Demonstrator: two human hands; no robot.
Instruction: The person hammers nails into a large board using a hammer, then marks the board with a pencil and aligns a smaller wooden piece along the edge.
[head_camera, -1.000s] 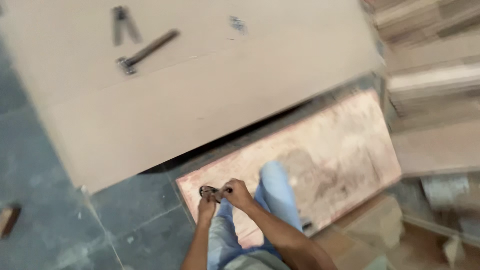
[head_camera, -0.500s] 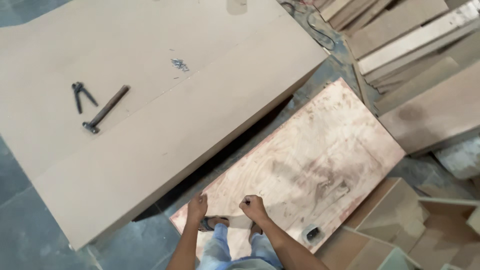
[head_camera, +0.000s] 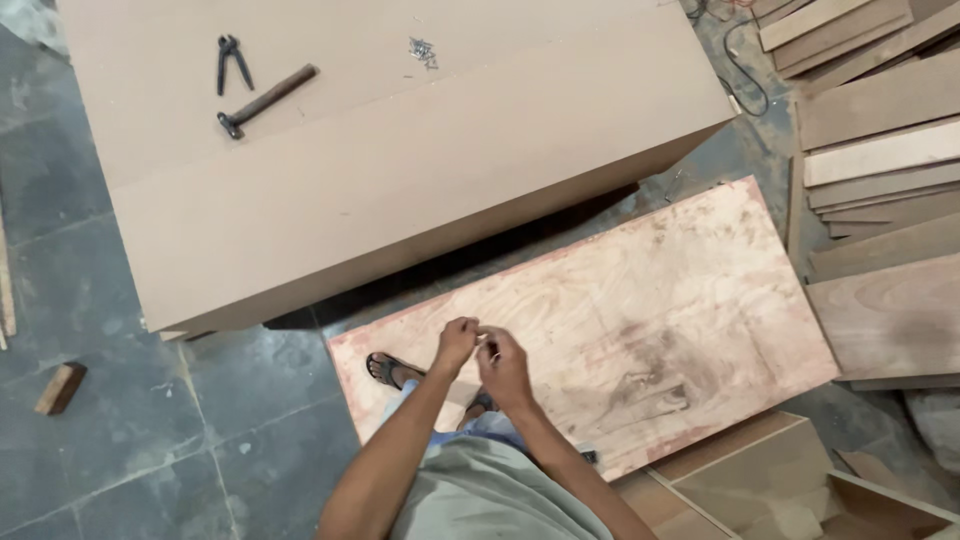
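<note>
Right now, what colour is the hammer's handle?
Brown wood; the hammer lies on the pale board, seen in the head view.

A small pale object, too tiny to identify, is pinched between the fingertips of the left hand and the right hand, which meet above the near left part of a plywood sheet. The sheet is a long rectangle with a reddish, stained face, a dark smudge near its middle and pinkish edges. It lies flat on the floor, turned at a slant, its near left corner under the person's sandalled foot.
</note>
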